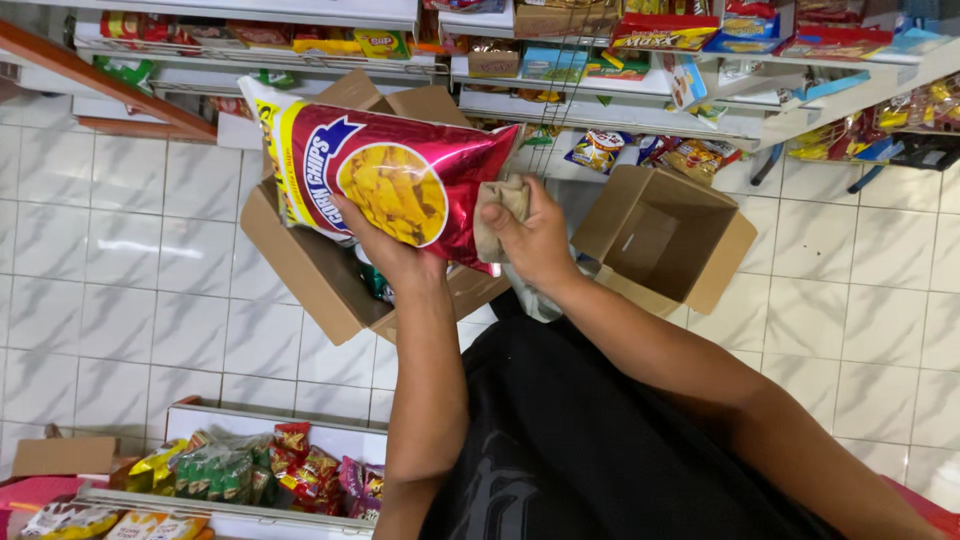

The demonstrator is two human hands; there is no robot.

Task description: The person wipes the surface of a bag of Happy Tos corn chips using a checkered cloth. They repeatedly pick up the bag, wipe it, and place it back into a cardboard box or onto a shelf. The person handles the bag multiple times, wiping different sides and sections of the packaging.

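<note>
While the left hand (385, 240) grips a chip bag (385, 175), the right hand (530, 235) clutches a cloth (500, 205), seemingly wiping.

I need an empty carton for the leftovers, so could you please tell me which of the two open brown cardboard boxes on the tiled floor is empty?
The smaller brown cardboard box on the right: its bare inside shows, while the larger box holds packets.

Large red and yellow chips bag (385, 180), sealed and puffed, held tilted above the left open box. Beige cloth (497, 215) pressed against its right lower edge.
</note>
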